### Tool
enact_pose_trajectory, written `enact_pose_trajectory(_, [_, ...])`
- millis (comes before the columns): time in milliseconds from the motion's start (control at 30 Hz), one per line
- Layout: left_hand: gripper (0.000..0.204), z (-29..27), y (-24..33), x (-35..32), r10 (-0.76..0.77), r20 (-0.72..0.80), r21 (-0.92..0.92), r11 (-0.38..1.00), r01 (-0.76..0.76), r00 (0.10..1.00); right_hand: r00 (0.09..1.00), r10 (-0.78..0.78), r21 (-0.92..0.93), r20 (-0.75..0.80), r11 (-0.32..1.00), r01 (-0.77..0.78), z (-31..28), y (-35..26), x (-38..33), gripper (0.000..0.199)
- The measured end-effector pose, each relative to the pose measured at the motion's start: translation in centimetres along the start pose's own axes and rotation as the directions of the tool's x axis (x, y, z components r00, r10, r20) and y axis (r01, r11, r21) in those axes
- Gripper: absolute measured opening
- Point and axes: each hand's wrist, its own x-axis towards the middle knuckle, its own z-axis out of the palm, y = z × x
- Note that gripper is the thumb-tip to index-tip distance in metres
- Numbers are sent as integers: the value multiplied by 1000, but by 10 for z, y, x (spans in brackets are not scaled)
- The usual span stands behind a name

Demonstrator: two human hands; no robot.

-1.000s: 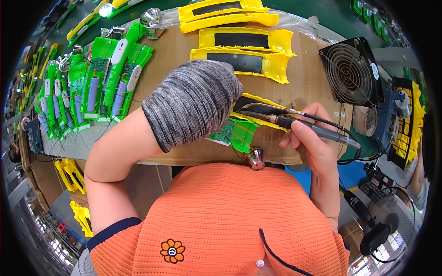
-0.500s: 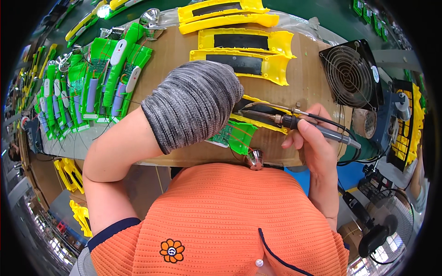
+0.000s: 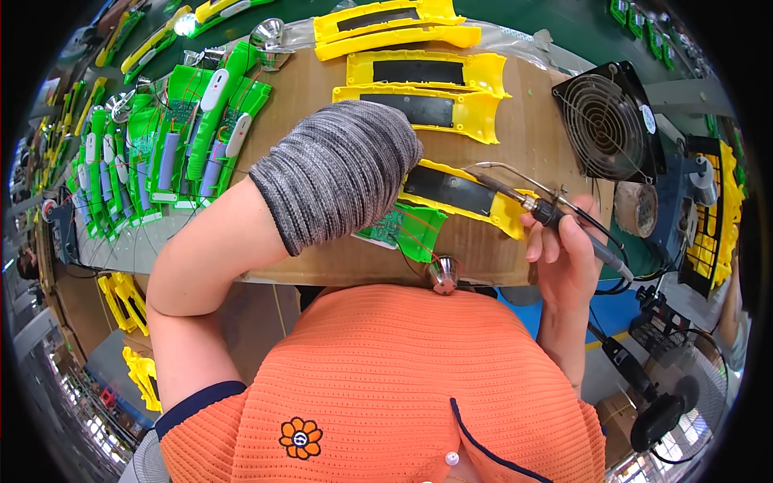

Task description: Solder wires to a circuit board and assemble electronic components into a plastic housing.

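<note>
My right hand is closed round a soldering iron with a thin metal tube running along it. The iron's tip points left, above a yellow shell half with a black inlay. A grey knit sleeve covers my left forearm; my left hand lies beyond it, its fingers hidden. Near that sleeve a green shell half with a circuit board and red wires shows in part. A shiny reflector cup rests at the table's near edge, beside the green shell's wires.
Several green shell assemblies with purple cells and wires crowd the left side. More yellow shell halves lie in a row at the far side of the cardboard. A black fan stands at right, near a solder spool.
My right hand has drawn the soldering iron to the right, and its tip has come away from beside my left sleeve. More of the near yellow shell shows. My left arm stays nearly still.
</note>
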Motion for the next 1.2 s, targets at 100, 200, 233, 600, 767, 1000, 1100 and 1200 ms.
enact_pose_trajectory(100, [13, 0, 0, -3, 3, 16, 75, 997, -4, 1000, 996, -56, 11, -72, 998, 57, -2, -2, -9, 10])
enact_pose_trajectory(200, [14, -6, 4, -5, 5, 0, 108, 994, -5, 1000, 995, -66, -21, -74, 998, 65, -7, 0, -15, 10])
enact_pose_trajectory(233, [14, -9, 4, -7, 33, -33, 122, 992, -28, 999, 994, -80, -15, -71, 997, 79, -8, 0, -17, 11])
enact_pose_trajectory(600, [12, 6, 31, -27, 175, -227, -25, 982, -185, 958, 991, -86, 59, -106, 994, 93, 1, 9, -27, 11])
enact_pose_trajectory(767, [17, 25, 39, -23, 171, -400, -52, 977, -209, 900, 997, -4, 293, -73, 956, 25, 19, 19, -28, 9])
enact_pose_trajectory(1000, [10, 35, 51, -8, -104, -300, -206, 978, 42, 948, 997, -80, 139, 15, 987, 77, -17, 7, -22, 10])
enact_pose_trajectory(1100, [12, 33, 51, -2, -100, -230, -115, 991, 75, 968, 997, -74, -8, 17, 997, 74, -23, -6, -17, 11])
enact_pose_trajectory(1200, [13, 25, 57, 6, -155, -113, -11, 988, 154, 981, 999, -23, -81, 23, 996, 25, -22, -12, -15, 12])
